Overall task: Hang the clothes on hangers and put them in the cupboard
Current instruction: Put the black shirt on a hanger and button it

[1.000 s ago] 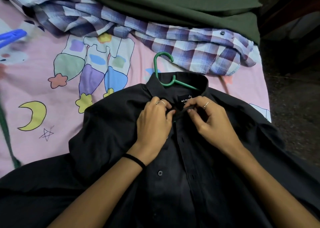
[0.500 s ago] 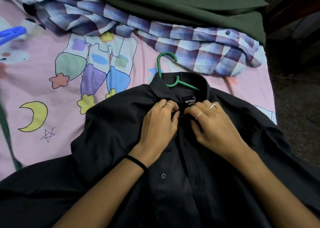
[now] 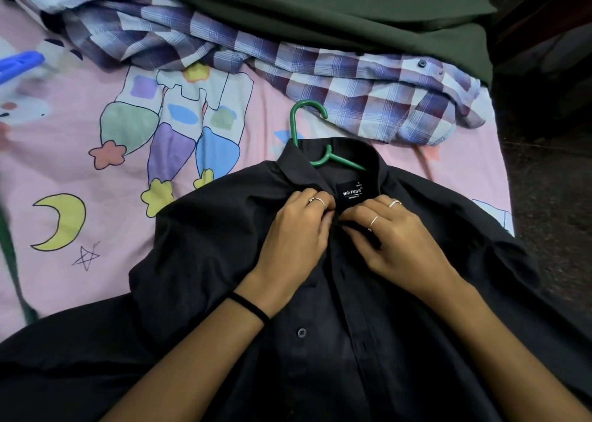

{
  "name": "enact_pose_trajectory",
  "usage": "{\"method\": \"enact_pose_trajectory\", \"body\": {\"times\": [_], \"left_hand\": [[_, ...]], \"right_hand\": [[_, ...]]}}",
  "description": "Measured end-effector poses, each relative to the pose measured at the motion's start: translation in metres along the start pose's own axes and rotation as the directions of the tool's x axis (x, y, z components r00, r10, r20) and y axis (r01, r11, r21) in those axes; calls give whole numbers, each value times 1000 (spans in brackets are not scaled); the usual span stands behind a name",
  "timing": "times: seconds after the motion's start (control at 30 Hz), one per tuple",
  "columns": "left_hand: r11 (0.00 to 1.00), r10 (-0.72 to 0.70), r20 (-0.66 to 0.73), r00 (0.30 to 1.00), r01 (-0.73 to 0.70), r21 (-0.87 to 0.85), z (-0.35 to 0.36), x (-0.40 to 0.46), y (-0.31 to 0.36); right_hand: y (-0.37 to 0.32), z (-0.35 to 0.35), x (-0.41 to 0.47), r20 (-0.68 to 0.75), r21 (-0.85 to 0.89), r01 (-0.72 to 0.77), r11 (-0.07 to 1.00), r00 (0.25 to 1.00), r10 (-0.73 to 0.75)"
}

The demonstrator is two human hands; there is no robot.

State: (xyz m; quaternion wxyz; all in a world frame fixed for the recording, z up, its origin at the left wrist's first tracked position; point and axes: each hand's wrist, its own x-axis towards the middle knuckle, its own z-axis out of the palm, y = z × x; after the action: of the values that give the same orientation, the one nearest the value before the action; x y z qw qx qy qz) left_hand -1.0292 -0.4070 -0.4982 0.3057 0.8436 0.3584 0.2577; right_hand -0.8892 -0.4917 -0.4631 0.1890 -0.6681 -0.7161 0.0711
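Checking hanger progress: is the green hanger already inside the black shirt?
Yes, the green hanger sticks out through the black shirt collar, its arms hidden inside.

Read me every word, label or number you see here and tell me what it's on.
"NO FUSS": on the black neck label inside the collar of the black shirt.
Small line under it on the same label: too small to read surely.
Tiny mark above it: too small to read.
No other text shows.

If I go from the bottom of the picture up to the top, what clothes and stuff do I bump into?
black shirt → left hand and right hand pinching its collar → green hanger hook → checked shirt → dark green cloth
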Motion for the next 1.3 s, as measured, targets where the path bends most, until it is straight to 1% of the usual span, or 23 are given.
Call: {"method": "enact_pose_trajectory", "body": {"times": [0.17, 0.3, 0.37, 0.43, 0.57, 0.63, 0.7, 0.8, 0.87, 1.0, 1.03, 1.1, 1.2, 1.3], "left_hand": [[999, -17, -16, 1000, 16, -49, 3, 0, -3], [1000, -12, -3, 1000, 12, -29, 3, 1, -2], [999, -15, 13, 1000, 15, -33, 2, 1, -2], [997, -31, 5, 999, 32, -73, -1, 2, -1], [967, -134, -32, 990, 124, -221, -14, 9, 10], [948, -177, -20, 984, 165, -271, -21, 11, 16], [922, -227, 25, 973, 223, -317, -29, 14, 19], [865, -301, 129, 945, 328, -380, -39, 18, 20], [835, -317, 168, 933, 359, -417, -44, 19, 19], [808, -313, 188, 931, 365, -463, -47, 18, 17], [797, -318, 186, 930, 369, -479, -48, 18, 17], [771, -333, 186, 925, 380, -511, -48, 18, 17], [736, -342, 203, 917, 396, -549, -51, 18, 18], [711, -341, 211, 916, 399, -580, -56, 19, 18]], "right_hand": [[1, 0, -1, -17, 112, -118, 987, 993, 121], [1, -2, -1, -41, 235, -178, 956, 980, 193], [1, -2, -1, -61, 278, -173, 945, 979, 197], [0, -3, -1, -74, 285, -164, 944, 979, 192], [-3, -6, -1, -102, 306, -126, 944, 981, 165], [-6, -9, -1, -120, 316, -95, 944, 983, 139], [-9, -14, 0, -133, 328, -68, 942, 984, 117], [-11, -19, 0, -131, 318, -46, 947, 987, 92], [-13, -22, 0, -138, 282, -45, 958, 987, 87], [-20, -24, 0, -241, 120, -13, 993, 970, 42], [-22, -24, 1, -264, 104, -12, 995, 964, 39], [-26, -25, 3, -285, 122, -11, 992, 957, 45], [-29, -24, 9, -269, 145, 15, 989, 963, 25], [-31, -21, 18, -266, 97, -9, 995, 963, 35]]}}
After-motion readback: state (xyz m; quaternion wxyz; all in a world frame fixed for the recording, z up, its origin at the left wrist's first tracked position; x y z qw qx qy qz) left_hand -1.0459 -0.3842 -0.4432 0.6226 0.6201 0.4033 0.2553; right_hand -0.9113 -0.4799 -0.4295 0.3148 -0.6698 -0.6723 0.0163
